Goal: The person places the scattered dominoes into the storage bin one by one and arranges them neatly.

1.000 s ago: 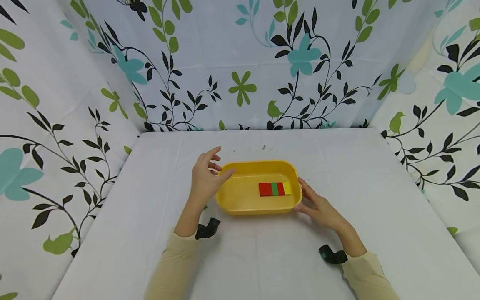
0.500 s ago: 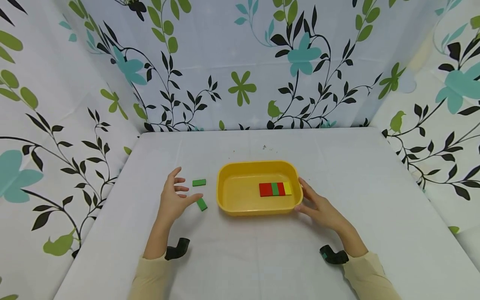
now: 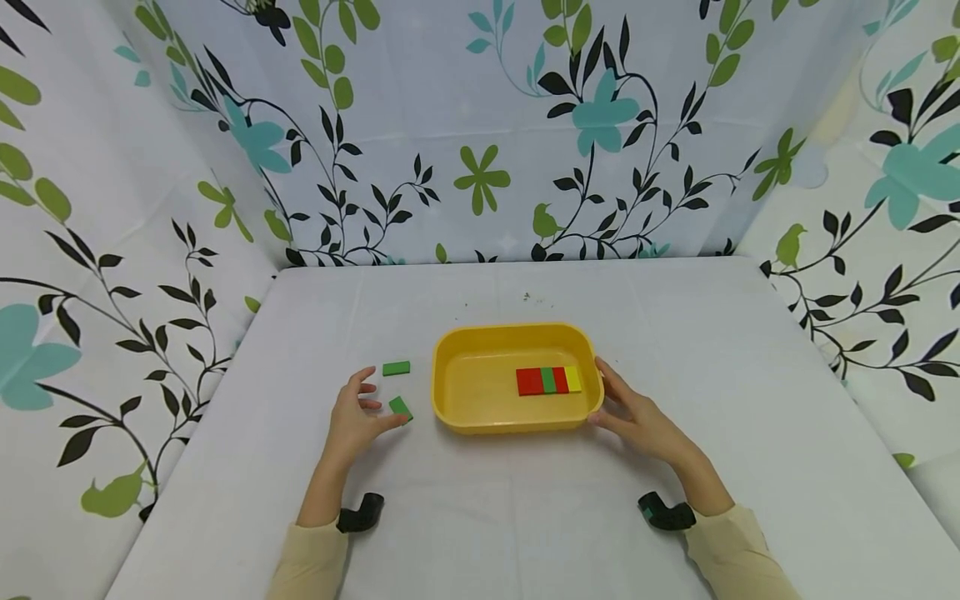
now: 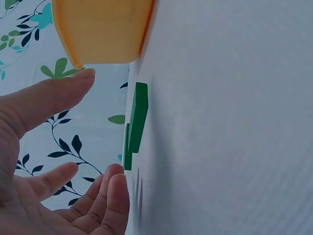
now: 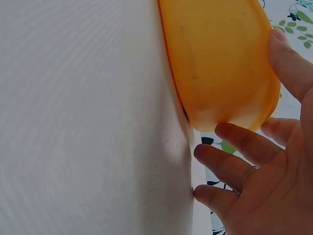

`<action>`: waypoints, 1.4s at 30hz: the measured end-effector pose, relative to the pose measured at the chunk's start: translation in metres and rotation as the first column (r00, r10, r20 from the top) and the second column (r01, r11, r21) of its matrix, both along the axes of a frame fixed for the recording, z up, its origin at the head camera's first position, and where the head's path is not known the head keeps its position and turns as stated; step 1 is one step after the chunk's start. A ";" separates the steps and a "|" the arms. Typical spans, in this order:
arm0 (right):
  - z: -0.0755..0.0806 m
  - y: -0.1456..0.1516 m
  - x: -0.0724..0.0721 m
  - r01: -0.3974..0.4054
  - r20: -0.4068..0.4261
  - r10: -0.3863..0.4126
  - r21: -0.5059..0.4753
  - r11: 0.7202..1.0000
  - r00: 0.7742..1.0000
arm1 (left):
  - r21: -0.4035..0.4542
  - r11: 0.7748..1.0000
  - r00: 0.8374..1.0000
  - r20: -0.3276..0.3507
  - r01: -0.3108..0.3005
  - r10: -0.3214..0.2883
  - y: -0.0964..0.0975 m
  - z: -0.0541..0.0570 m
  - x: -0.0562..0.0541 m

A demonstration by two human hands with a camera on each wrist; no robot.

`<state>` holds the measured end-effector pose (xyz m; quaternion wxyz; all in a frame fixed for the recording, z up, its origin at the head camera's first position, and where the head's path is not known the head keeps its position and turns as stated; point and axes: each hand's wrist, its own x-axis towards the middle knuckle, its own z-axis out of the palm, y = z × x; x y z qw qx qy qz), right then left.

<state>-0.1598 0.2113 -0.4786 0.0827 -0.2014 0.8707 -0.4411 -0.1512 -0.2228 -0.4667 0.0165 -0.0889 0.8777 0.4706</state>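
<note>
On the white table (image 3: 517,517), centred before the person, stands the yellow tray (image 3: 480,429). At the right-hand part of its floor, four flat blocks form one row with no visible gaps: from left to right, a wider red block (image 3: 529,382), a narrow green block (image 3: 549,381), a narrow red block (image 3: 561,381) and a yellow block (image 3: 573,379).

Outside the tray, off its left end, lie two loose green blocks. The far green block (image 3: 396,368) lies nearly parallel to the tray's long side; the near green block (image 3: 400,406) lies at an angle, closer to the person.

Left hand (image 3: 354,423): thumb and fingers are spread wide, directed toward the near green block. The left wrist view shows a gap between the thumb and the block; nothing is held.

Right hand (image 3: 636,421): it spans the right end of the tray. The right wrist view shows the thumb at the rim and the index fingertip at the tray's end, with the other fingers extended. The hand appears to steady the tray; the pressure applied cannot be told.

Progress, by judgement: four blocks are in the tray and two remain outside. If the work is to load the tray, it is more than half done, with both loose green blocks left.
</note>
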 end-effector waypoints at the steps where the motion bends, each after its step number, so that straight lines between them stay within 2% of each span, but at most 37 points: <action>1: 0.000 0.000 0.000 0.001 0.001 -0.001 0.002 1.000 1.000 | -0.002 1.000 1.000 0.000 -0.001 0.001 0.000 -0.001 0.000; 12: 0.000 -0.001 0.001 0.007 0.005 -0.007 -0.001 1.000 1.000 | -0.112 0.994 1.000 0.013 -0.001 0.002 0.000 -0.015 0.000; 19: -0.001 -0.001 0.001 0.013 0.006 -0.013 0.007 1.000 1.000 | -0.180 0.984 1.000 0.024 -0.002 0.007 0.004 -0.017 0.002; 27: 0.000 -0.001 0.001 0.012 0.002 -0.012 0.011 1.000 1.000 | -0.157 0.987 0.999 0.035 -0.028 0.034 0.005 -0.018 0.002; 34: 0.001 -0.002 0.001 0.011 0.003 -0.011 0.009 1.000 1.000 | -0.135 0.990 0.999 -0.004 -0.040 0.040 0.004 -0.021 0.003; 42: 0.002 -0.002 0.001 0.007 0.003 -0.007 0.004 1.000 1.000 | -0.155 0.987 0.998 -0.048 -0.047 0.040 0.004 -0.023 0.002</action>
